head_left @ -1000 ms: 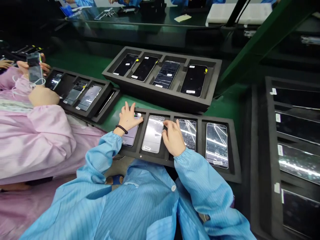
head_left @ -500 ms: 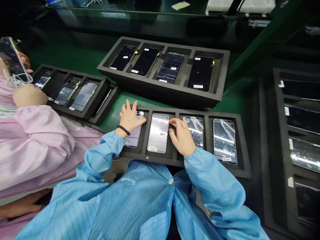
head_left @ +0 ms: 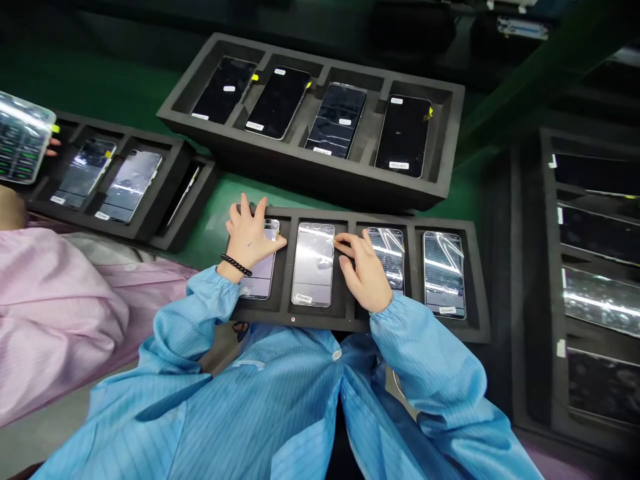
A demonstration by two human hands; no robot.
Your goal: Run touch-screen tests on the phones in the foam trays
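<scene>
A dark foam tray (head_left: pixel 475 293) with several slots lies right in front of me, a phone in each slot. My left hand (head_left: pixel 249 237) rests flat with fingers spread on the leftmost phone (head_left: pixel 260 277). My right hand (head_left: pixel 364 267) lies on the divider between the second phone (head_left: pixel 313 263) and the third phone (head_left: pixel 390 257), its fingers stretched out and its fingertips at the second phone's upper right edge. The fourth phone (head_left: pixel 443 272) on the right lies untouched. Shiny film covers the screens.
A second foam tray (head_left: pixel 445 160) with several dark phones sits behind mine on the green belt (head_left: pixel 215 207). A third tray (head_left: pixel 165 200) lies to the left, by a person in a pink sleeve (head_left: pixel 60 313) who holds a phone (head_left: pixel 23 137). More trays (head_left: pixel 530 280) stand at the right.
The view has tilted down, so the trays sit lower and nearer. My hands keep their places on the tray. The person at the left has moved their held phone.
</scene>
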